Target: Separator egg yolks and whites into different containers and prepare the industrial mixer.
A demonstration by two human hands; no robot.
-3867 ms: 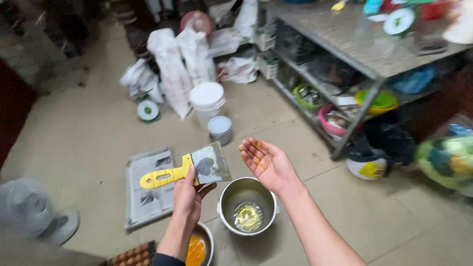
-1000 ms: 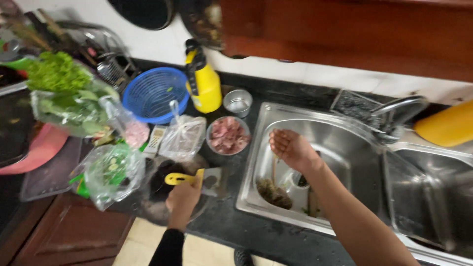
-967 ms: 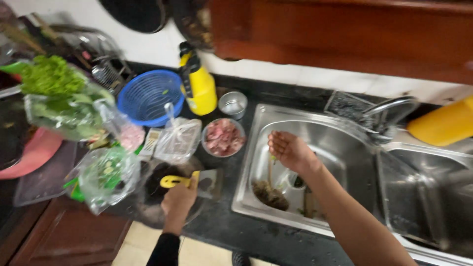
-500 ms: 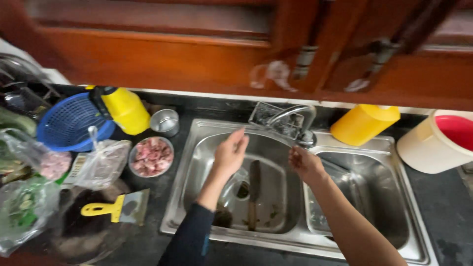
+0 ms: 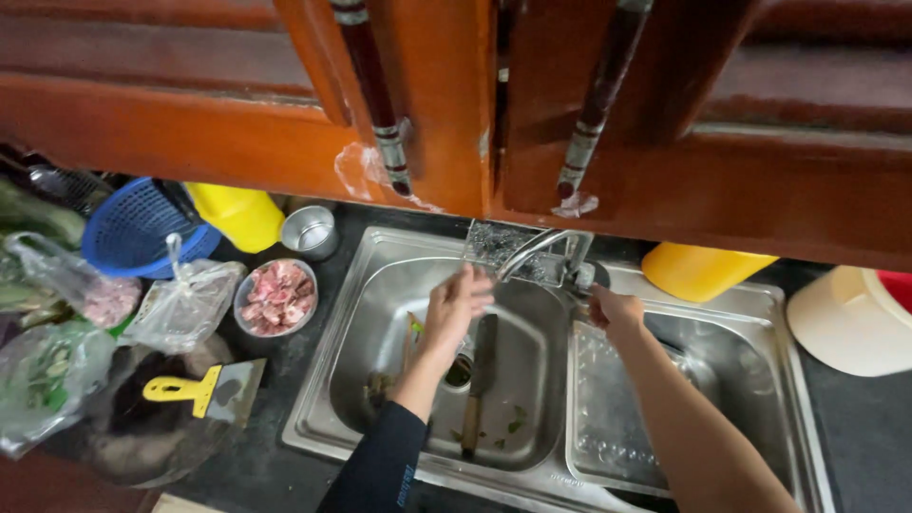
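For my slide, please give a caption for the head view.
Left hand under the faucet, right hand at its handle, knife in the sink.

Steel-grey sink (image 5: 380, 313); yellow-handled scraper (image 5: 204, 391) well left of left hand (image 5: 454, 309) fingers; blue basket (image 5: 133, 228); pink meat bowl (image 5: 276, 296); yellow bottle (image 5: 701, 270) beyond right hand (image 5: 613, 310).

At a steel double sink (image 5: 380, 285) under wooden cabinets (image 5: 456, 104), a person's left hand (image 5: 454, 306) is held open beneath the faucet spout (image 5: 532, 252) while the right hand (image 5: 613, 309) grips the tap's base at the divider. A knife (image 5: 480, 375) lies in the left basin, blade toward 12 o'clock, beside vegetable scraps. On the dark counter at 9 o'clock sit a bowl of raw meat (image 5: 277, 294), a yellow-handled scraper (image 5: 204, 389), plastic bags of greens (image 5: 43, 380) and a blue basket (image 5: 133, 228).
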